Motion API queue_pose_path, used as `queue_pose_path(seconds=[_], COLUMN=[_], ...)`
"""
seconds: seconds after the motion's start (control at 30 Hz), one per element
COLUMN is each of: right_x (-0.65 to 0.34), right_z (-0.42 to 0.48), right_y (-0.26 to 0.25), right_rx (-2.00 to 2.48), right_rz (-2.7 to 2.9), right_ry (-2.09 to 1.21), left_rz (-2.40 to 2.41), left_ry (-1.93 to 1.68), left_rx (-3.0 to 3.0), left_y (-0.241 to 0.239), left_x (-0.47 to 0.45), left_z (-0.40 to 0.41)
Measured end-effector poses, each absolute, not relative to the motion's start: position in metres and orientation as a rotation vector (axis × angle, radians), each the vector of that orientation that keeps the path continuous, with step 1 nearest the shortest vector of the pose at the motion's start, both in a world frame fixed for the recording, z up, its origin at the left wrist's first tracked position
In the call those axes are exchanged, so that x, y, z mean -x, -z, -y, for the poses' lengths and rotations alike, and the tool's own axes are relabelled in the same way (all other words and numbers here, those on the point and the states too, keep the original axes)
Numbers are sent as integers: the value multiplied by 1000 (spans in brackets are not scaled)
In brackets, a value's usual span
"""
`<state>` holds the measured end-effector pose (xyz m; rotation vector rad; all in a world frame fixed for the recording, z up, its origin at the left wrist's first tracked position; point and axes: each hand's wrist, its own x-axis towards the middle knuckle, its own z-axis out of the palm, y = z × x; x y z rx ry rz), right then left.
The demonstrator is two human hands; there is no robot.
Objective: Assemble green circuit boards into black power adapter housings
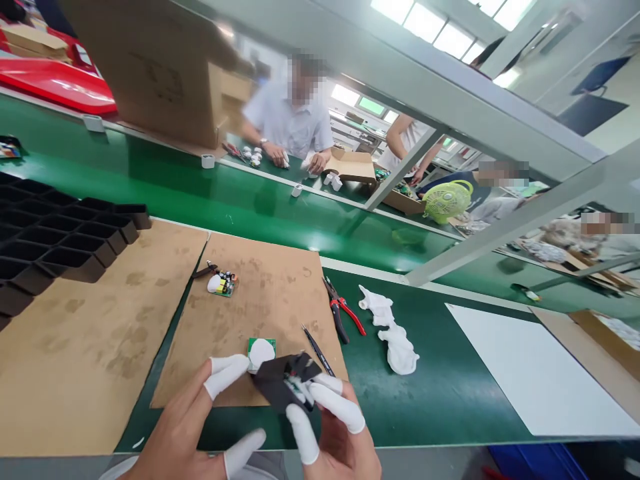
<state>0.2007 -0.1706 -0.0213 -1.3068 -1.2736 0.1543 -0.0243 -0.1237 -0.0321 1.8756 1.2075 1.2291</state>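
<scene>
My right hand (340, 427), with white finger cots on its fingertips, grips a small black plastic case (275, 383). The case is tilted, and its open end shows circuit parts and something white inside. To its left, my left hand (195, 423) holds nothing; its cot-covered fingers and thumb are spread apart. Its fingertips lie beside a green circuit board with a white round pad (261, 353); whether they touch it I cannot tell. Further up the cardboard sheet (280, 280) is another populated circuit board (223, 283). Black tweezers (319, 351) rest right of the case.
Red-and-black pliers (343, 310) and crumpled white cloths (397, 347) lie to the right, before a white sheet (540, 367). Black cases (65, 240) stand in rows at left. Behind the green conveyor belt (170, 180), a person in a white shirt (290, 123) works opposite.
</scene>
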Motion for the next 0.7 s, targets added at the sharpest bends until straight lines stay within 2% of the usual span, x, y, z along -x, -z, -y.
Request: queue_pose_path(seconds=[0.17, 0.23, 0.3, 0.37, 0.47, 0.7], right_x=[-188, -183, -173, -157, -127, -86], right_z=[135, 106, 76, 49, 23, 13], right_y=[-9, -36, -61, -76, -77, -58], right_rx=[1178, 1115, 1009, 818, 640, 621], right_rz=[1511, 1718, 1940, 2069, 2077, 2124], right_ry=[-605, -614, -663, -891, -1110, -1007], left_rz=[-1108, -1053, -1026, -1023, -1029, -1065], left_ry=[-1029, -995, -1015, -1071, -1129, -1141], left_rx=[-1584, -1487, -1437, -1396, -1354, -1368], left_y=[-1, -13, -23, -29, -27, -2], left_x=[44, 63, 82, 99, 118, 156], left_z=[92, 79, 68, 61, 58, 66])
